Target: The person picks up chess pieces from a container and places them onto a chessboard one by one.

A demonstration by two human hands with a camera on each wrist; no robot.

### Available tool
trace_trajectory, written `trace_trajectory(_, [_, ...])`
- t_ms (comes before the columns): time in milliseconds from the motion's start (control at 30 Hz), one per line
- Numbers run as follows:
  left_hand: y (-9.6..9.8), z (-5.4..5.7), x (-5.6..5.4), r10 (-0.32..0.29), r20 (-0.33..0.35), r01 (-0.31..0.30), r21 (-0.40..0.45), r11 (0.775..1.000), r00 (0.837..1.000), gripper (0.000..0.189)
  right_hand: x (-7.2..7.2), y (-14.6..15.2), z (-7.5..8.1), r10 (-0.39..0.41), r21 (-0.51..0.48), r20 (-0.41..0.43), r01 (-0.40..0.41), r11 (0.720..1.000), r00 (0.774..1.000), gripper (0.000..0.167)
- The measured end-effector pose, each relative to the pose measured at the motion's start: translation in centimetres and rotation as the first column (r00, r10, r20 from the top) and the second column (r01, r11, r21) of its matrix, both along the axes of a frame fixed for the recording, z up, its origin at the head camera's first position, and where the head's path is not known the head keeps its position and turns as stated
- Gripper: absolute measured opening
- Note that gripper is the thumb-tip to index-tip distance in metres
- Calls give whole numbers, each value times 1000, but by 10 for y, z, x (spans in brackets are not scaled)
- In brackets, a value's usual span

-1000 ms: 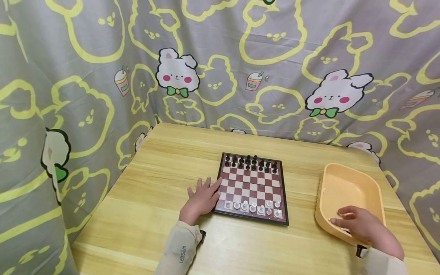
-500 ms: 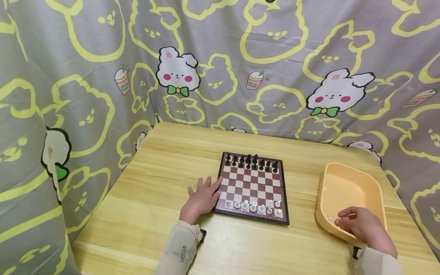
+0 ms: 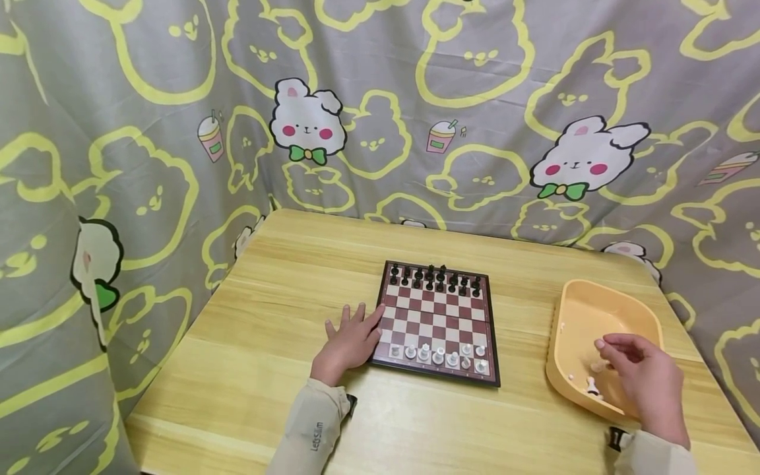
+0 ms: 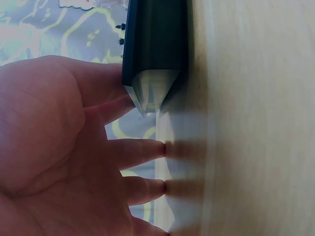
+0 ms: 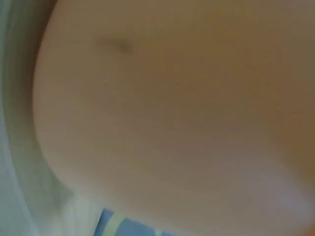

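Note:
A folding chessboard lies on the table, with black chess pieces in two rows at its far side and several white chess pieces along its near side. My left hand is spread at the board's left edge; in the left wrist view its thumb side touches the board's edge and the other fingertips rest on the tabletop. My right hand is over the yellow-orange tray, thumb and index finger pinched together on a small white chess piece, mostly hidden and blurred. Another white chess piece lies below in the tray.
A few small white bits, one of them near the left wall, lie in the tray. The wooden table runs back to a grey patterned curtain behind and at the left. The right wrist view is mostly filled by blurred skin.
My right hand has risen from the tray's floor, uncovering a white chess piece there. The left hand and the board have stayed in place.

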State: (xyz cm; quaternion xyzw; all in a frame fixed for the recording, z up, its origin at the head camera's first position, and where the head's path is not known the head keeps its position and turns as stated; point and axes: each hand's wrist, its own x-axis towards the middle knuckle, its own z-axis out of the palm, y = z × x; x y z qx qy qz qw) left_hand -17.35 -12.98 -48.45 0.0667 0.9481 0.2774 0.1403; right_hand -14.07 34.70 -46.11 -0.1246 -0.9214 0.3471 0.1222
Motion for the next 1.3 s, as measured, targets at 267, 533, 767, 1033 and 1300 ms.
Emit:
trace_trajectory(267, [0, 0, 0, -2, -7, 2, -3, 1000, 1000, 53, -5, -5, 0, -306, -273, -300, 226, 935, 904, 16])
trace_trajectory(533, [1, 2, -1, 0, -3, 0, -7, 1000, 1000, 53, -6, -5, 2, -368, -371, -380, 225, 901, 848, 18])
trace_trajectory(767, [0, 3, 0, 3, -2, -3, -8, 1000, 1000, 53, -9, -12, 1, -369, -390, -446, 194, 900, 815, 21])
trace_trajectory(1033, [1, 5, 0, 6, -1, -6, 2, 1000, 1000, 53, -16, -38, 6, -321, -388, -592, 88, 917, 739, 18])
trace_trajectory(1300, [1, 6, 1, 3, 1, -3, 10, 1000, 1000, 53, -21, -63, 12, -196, -312, -600, -2, 950, 776, 13])
